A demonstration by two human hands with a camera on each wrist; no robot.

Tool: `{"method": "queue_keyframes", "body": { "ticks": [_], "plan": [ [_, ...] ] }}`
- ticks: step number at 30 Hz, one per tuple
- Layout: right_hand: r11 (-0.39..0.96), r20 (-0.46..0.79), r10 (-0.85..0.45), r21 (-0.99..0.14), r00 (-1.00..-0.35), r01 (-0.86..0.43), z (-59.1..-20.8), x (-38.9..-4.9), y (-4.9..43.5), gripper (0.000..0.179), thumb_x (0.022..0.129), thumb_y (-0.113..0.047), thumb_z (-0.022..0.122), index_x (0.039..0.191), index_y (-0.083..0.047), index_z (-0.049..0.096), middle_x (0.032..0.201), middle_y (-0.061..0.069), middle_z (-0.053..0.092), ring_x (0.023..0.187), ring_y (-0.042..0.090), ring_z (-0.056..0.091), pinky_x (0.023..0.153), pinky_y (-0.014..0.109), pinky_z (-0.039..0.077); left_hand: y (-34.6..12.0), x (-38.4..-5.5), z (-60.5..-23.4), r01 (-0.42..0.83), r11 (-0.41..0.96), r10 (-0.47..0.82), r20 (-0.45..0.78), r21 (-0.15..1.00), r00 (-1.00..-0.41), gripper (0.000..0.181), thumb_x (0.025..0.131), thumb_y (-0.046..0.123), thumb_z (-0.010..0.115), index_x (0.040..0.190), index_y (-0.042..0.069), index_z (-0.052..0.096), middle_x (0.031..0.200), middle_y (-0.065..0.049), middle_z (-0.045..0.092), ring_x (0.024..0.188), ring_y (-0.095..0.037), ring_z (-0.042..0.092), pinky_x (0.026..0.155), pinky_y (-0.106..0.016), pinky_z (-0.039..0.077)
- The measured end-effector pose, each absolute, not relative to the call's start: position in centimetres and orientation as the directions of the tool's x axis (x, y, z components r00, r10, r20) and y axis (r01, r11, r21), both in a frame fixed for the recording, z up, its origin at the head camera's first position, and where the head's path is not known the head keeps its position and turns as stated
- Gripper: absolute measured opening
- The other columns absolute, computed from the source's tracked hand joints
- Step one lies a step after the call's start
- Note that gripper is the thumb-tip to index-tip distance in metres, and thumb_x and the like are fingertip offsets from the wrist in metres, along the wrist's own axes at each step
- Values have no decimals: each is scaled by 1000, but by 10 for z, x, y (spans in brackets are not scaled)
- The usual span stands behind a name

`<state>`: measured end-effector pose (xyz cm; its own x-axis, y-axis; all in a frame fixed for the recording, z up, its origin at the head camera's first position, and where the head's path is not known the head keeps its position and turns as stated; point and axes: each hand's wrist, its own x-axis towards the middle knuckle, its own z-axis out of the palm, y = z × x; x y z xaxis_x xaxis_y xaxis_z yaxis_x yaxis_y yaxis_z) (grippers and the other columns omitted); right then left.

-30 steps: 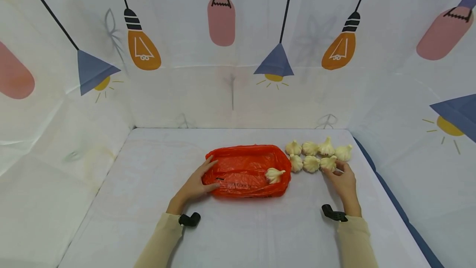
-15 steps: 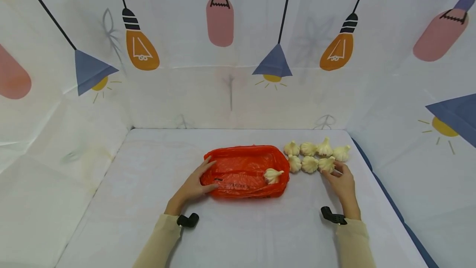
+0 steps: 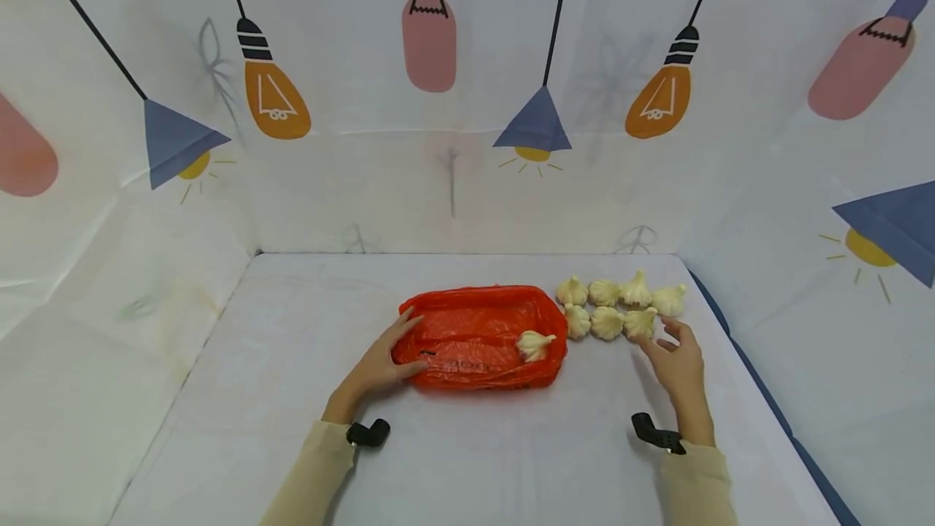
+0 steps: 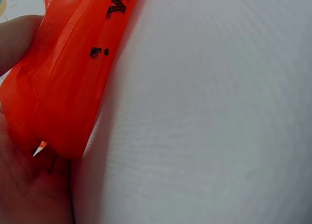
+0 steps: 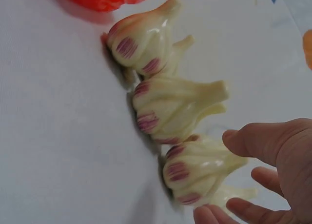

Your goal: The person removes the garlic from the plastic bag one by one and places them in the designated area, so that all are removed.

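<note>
A red plastic bag (image 3: pixel 467 327), spread into a shallow tray shape with raised sides, lies mid-table; one garlic bulb (image 3: pixel 536 346) sits inside near its right end. My left hand (image 3: pixel 376 364) grips the bag's left end, thumb at the near side and fingers at the far side. Black print shows on the red plastic (image 4: pixel 73 87) in the left wrist view. To the right, garlic bulbs stand in two rows. My right hand (image 3: pixel 678 360) is around the front row's rightmost bulb (image 5: pixel 200 170), fingers spread apart, thumb (image 5: pixel 243 138) beside its stem.
Several more bulbs form the back row (image 3: pixel 604 292), close to the bag's right end. The white table (image 3: pixel 292 291) meets a cloth backdrop (image 3: pixel 329 193) printed with lamps. A dark blue strip (image 3: pixel 760 376) runs along the right edge. Both wrists wear black cameras.
My right hand has eased slightly right and its fingers have loosened from the front row's end bulb, which stays in place. The left hand keeps hold of the bag.
</note>
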<state>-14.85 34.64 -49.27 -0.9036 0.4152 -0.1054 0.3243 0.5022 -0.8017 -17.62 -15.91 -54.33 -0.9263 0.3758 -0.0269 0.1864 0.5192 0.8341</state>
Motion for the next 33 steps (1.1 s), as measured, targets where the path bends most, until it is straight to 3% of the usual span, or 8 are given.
{"method": "queue_keyframes", "body": {
  "ticks": [5, 8, 18, 26, 33],
  "plan": [
    [508, -62, 428, -809, -902, 296, -474, -143, 336, 71, 98, -32, 69, 154, -2, 38, 156, 29, 42, 134, 45, 52, 71, 8, 45, -159, -176, -543, 177, 519, 366, -30, 837, -930, 87, 88, 42, 80, 161, 23, 37, 174, -1, 18, 159, -37, 15, 124, -67, 17],
    [504, -8, 420, -830, -908, 241, -465, -139, 329, 66, 98, -29, 70, 152, -2, 42, 154, 27, 45, 133, 45, 53, 67, 0, 38, -160, -177, -542, 171, 516, 363, -33, 840, -931, 87, 88, 42, 80, 161, 23, 37, 174, -1, 17, 159, -37, 15, 124, -68, 17],
    [468, 80, 341, -879, -937, 96, -445, -133, 300, 59, 96, -19, 72, 148, -3, 48, 150, 22, 50, 128, 40, 57, 72, 1, 44, -159, -177, -543, 172, 509, 366, -31, 843, -930, 87, 88, 41, 80, 161, 23, 38, 174, -2, 17, 160, -37, 14, 123, -69, 17],
    [549, 116, 197, -836, -973, 12, -439, -134, 274, 57, 97, -21, 73, 144, -1, 50, 145, 22, 54, 126, 43, 60, 81, 2, 41, -159, -177, -546, 196, 508, 373, -9, 839, -928, 88, 87, 40, 81, 161, 21, 37, 174, -3, 17, 160, -35, 14, 125, -66, 17],
    [556, 144, 125, -830, -982, -52, -430, -138, 253, 56, 96, -19, 75, 144, -4, 51, 143, 19, 57, 123, 41, 62, 84, 5, 48, -160, -178, -546, 190, 509, 371, -15, 839, -929, 87, 87, 43, 80, 161, 23, 38, 173, -1, 18, 160, -35, 15, 124, -66, 18]
  ]
}}
